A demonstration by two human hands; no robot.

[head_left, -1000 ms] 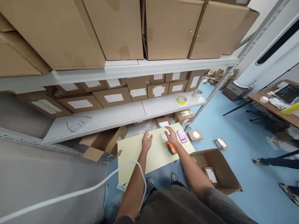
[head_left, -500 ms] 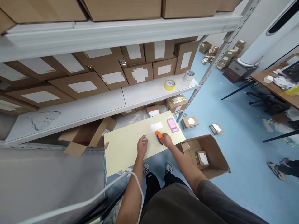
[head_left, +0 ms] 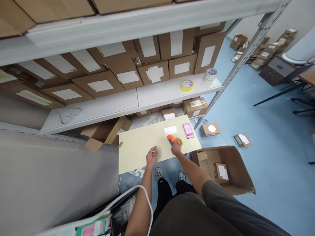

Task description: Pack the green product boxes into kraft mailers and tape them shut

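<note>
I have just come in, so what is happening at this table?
A person's right hand holds an orange tape dispenser at a pale yellow table. The left hand, apparently empty, is near the table's front edge. Just beyond the dispenser lies a white rectangular piece, with a blurred pink item to its right.

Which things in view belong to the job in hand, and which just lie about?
Job in hand:
orange tape dispenser, in the right hand
pale-yellow rectangular tabletop
flat white rectangle, probably

Apparently lying about:
round yellow tape roll
pink rectangular item
open brown cardboard box
</note>
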